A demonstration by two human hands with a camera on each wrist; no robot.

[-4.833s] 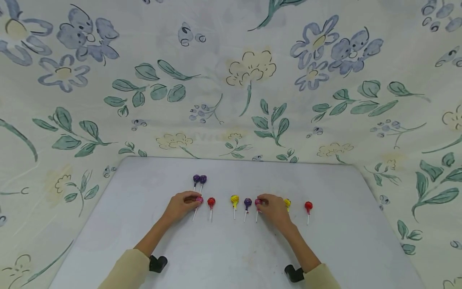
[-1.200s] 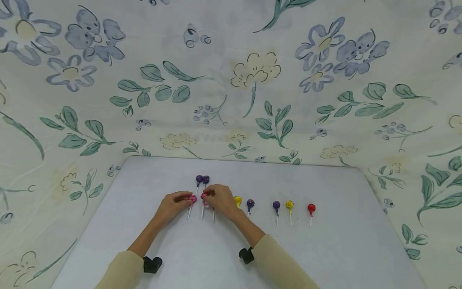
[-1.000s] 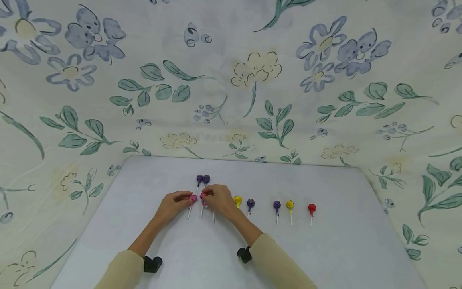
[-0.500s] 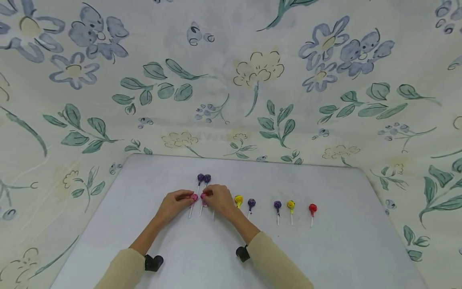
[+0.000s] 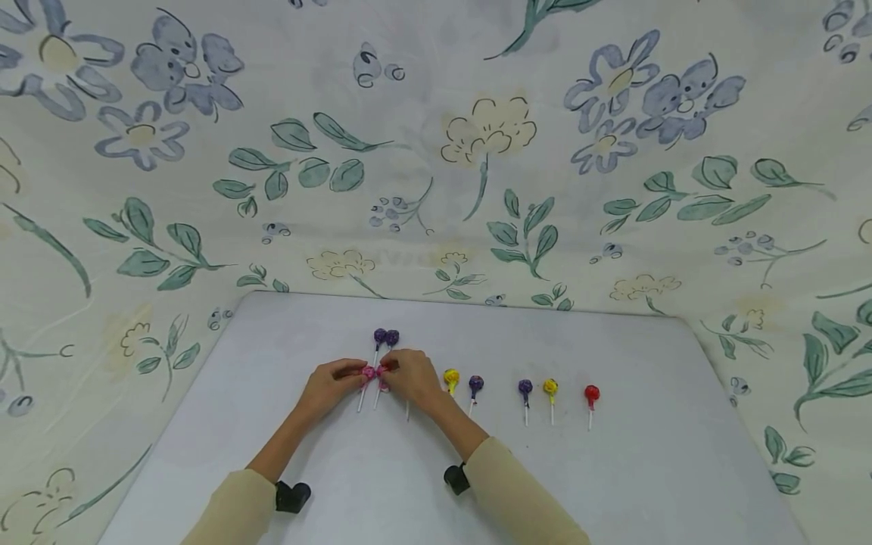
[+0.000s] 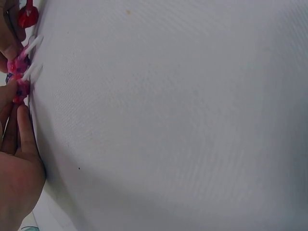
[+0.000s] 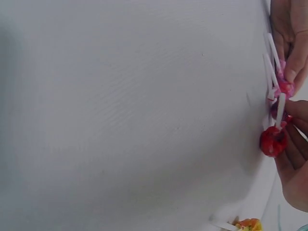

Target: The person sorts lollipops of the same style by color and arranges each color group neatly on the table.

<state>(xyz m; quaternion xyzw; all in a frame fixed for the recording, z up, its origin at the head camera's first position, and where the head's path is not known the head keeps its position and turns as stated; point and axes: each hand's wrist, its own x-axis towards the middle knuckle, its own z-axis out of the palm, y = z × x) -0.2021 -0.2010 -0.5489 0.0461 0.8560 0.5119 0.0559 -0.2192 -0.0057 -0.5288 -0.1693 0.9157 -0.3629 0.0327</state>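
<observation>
My left hand (image 5: 330, 390) pinches the head of a pink lollipop (image 5: 368, 372), its white stick pointing toward me. Close against it, a second pink lollipop (image 5: 383, 372) is held by its head between the thumb and fingers of my right hand (image 5: 414, 378). The two pink heads appear to touch in the left wrist view. A red lollipop (image 7: 273, 142) lies beside my right hand, which hides its head in the head view. Just beyond both hands, two purple lollipops (image 5: 392, 338) lie side by side.
To the right on the white tabletop (image 5: 647, 469) lie a yellow lollipop (image 5: 451, 378), a purple one (image 5: 476, 384), another purple one (image 5: 525, 387), another yellow one (image 5: 550, 387) and a red one (image 5: 592, 393). Flowered cloth (image 5: 409, 151) hangs behind the table.
My right hand has carried its pink lollipop leftward from the middle of the row, past the red one. Over the last second the gap between the pink heads has closed.
</observation>
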